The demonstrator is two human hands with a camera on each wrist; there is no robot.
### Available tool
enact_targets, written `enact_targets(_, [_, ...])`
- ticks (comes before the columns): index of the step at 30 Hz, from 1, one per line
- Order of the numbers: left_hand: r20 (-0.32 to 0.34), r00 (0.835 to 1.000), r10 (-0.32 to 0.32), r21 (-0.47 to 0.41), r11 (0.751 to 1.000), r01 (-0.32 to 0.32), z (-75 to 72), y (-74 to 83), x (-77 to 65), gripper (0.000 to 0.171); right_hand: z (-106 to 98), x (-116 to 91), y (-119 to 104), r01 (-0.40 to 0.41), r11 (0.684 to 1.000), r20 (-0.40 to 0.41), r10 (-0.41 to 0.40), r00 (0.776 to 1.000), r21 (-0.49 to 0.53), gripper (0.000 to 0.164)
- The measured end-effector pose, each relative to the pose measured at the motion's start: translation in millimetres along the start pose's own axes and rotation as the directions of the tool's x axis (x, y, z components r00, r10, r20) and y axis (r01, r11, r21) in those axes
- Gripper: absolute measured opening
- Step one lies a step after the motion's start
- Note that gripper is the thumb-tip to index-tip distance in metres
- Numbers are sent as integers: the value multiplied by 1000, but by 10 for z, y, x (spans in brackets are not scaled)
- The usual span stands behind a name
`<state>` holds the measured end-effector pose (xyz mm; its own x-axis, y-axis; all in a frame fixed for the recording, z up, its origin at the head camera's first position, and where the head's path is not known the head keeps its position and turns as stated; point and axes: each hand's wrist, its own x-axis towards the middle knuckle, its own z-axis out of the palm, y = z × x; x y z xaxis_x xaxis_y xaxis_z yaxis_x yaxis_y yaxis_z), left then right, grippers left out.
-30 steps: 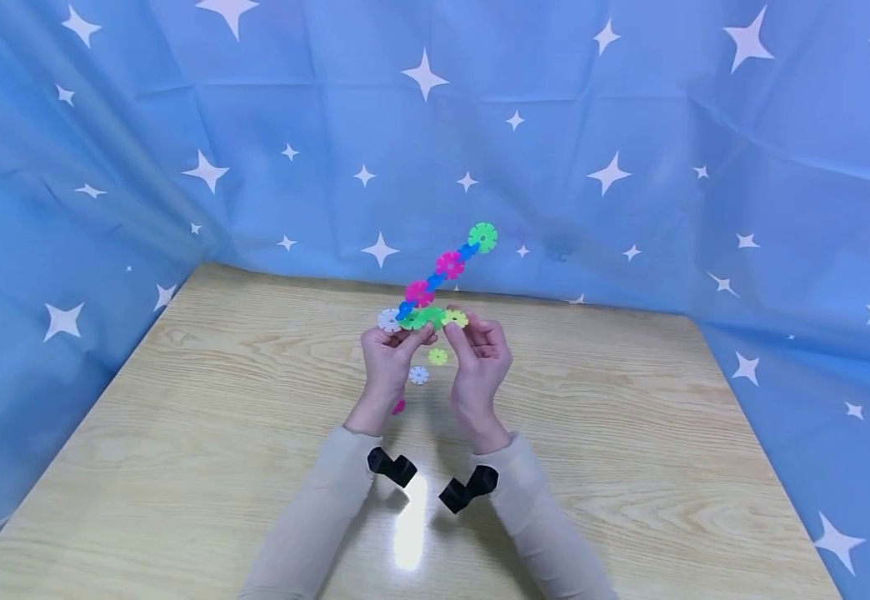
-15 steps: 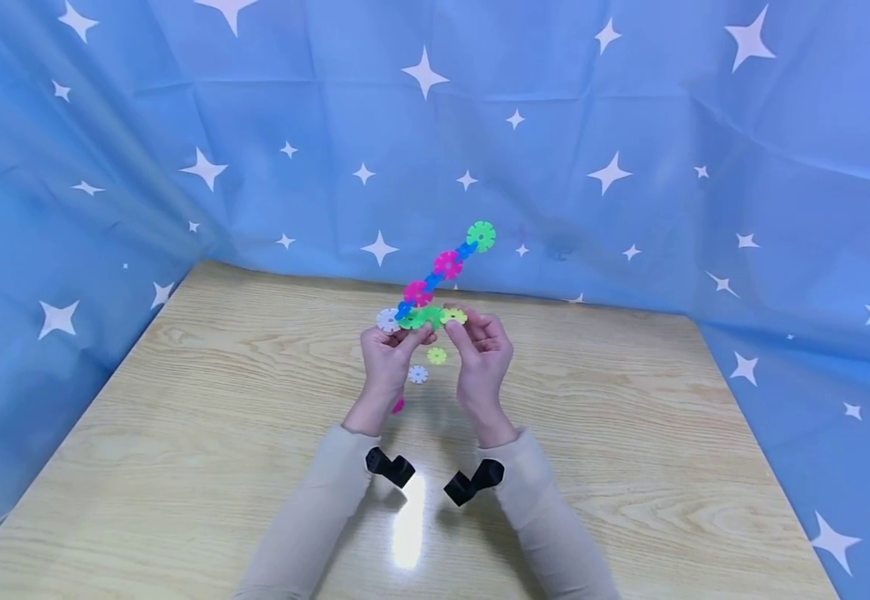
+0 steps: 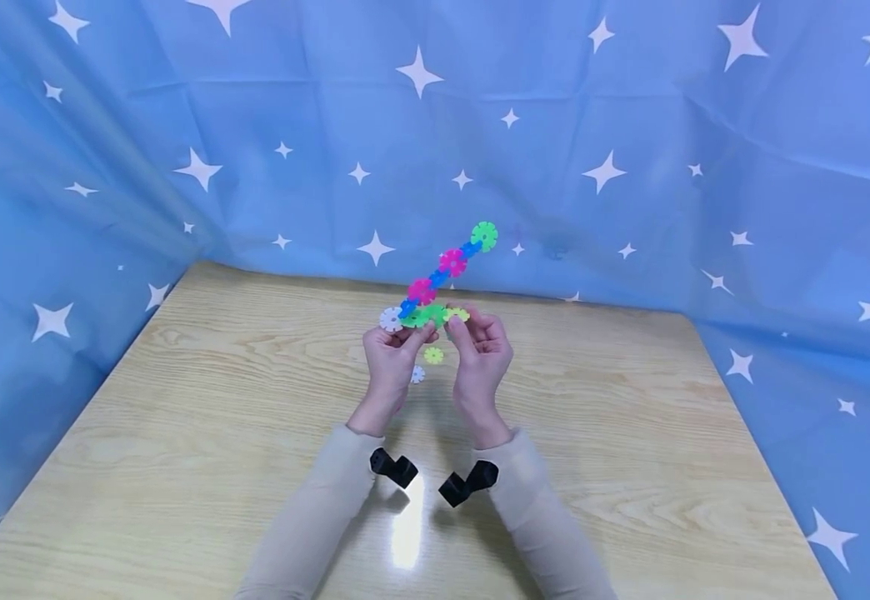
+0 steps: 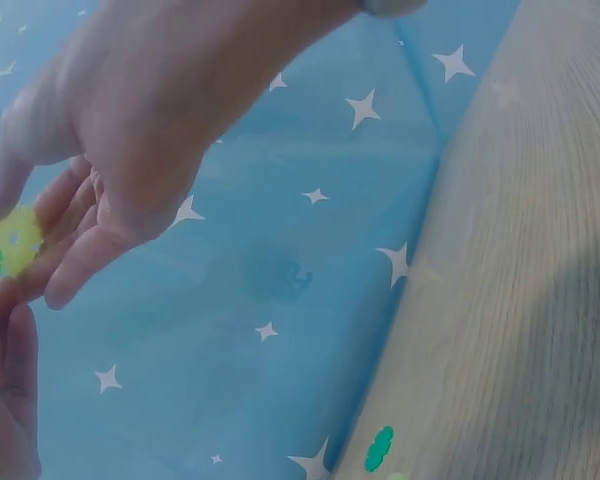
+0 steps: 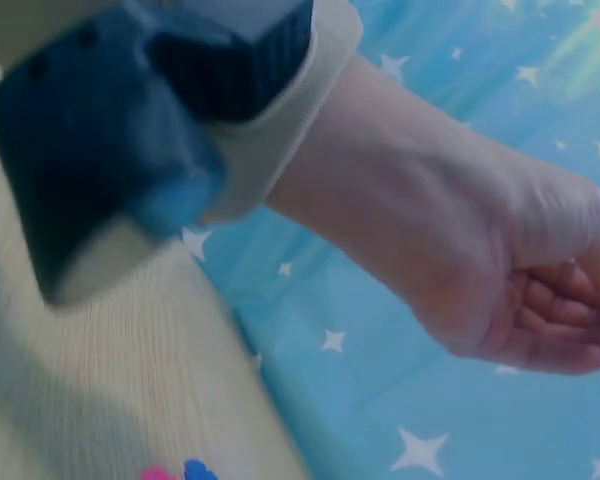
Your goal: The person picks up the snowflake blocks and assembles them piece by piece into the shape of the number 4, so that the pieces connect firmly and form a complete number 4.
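Notched plastic snowflake discs are joined into a chain; its slanting row of green, pink [image 3: 452, 263] and blue discs rises to the upper right. At the low end sit a white disc [image 3: 391, 318] and bright green discs [image 3: 415, 319]. My left hand [image 3: 390, 364] grips the chain there, thumb on the near side. With thumb and fingers my right hand [image 3: 482, 364] pinches a yellow disc [image 3: 457, 315] beside the green ones. That yellow disc [image 4: 20, 238] shows between both hands at the left wrist view's edge; finger details are partly hidden.
Beyond my hands, a loose yellow disc [image 3: 433, 356] and a pale disc [image 3: 417, 375] show low between the wrists. A green piece [image 4: 379, 449] appears on the wooden table [image 3: 630, 433] in the left wrist view. A blue star-patterned curtain [image 3: 555, 125] surrounds the table.
Both hands stay nearly in place. The pinched yellow disc has tipped slightly and looks thinner. A pink disc beside my left wrist is now hidden behind it.
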<state>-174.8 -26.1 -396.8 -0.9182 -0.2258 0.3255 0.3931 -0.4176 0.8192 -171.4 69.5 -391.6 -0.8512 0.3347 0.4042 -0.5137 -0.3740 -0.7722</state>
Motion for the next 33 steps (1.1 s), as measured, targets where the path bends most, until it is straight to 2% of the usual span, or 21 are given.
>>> enact_targets(3, [-6,1000,21,22,1000,-21,5,17,-4,16,23,-4,10,5,1000,-13,-5,1000,24,14])
enact_targets(8, [-7,999,50,36,998,-50,11,35,-13,20,47,3,17,21,999,7,-21,1000,27,18])
enact_targets(13, [-5,998,62,26,998,-62,-10,27,8,20,46,1,2,18,1000,30,-18,999,-25,18])
enact_targets(17, [3,997,83,55,995,-83,-31,48,44,20,-30,35,-30,51,995,134,-39,990,-85,14])
enact_targets(20, [14,995,95,81,992,-96,-56,78,68,17,-164,106,-8,66,991,230,-38,973,-114,31])
enact_targets(22, [23,996,86,75,993,-87,-80,94,79,13,-271,185,49,32,985,263,14,965,-172,35])
enact_targets(23, [23,997,78,68,995,-79,-95,97,82,9,-325,231,88,7,973,264,56,963,-232,34])
enact_targets(24, [23,997,73,57,996,-75,-112,95,84,6,-380,280,140,-26,952,259,110,960,-306,33])
enact_targets(25, [19,997,68,50,996,-69,-129,93,87,6,-429,327,190,-59,918,250,168,953,-392,30])
enact_targets(26, [15,998,63,39,997,-64,-144,94,88,11,-473,375,247,-78,867,242,222,945,-492,29])
enact_targets(28, [10,998,59,19,998,-59,-173,92,94,19,-560,459,371,-103,736,213,322,922,-669,29])
enact_targets(30, [14,998,65,2,998,-65,-197,92,102,23,-640,530,492,-95,608,192,390,900,-788,31])
enact_targets(32, [20,998,63,-18,998,-63,-217,95,112,24,-696,586,591,-76,509,183,440,879,-858,33])
enact_targets(33, [23,998,60,-28,998,-60,-228,96,117,23,-720,608,638,-75,479,180,464,867,-875,34])
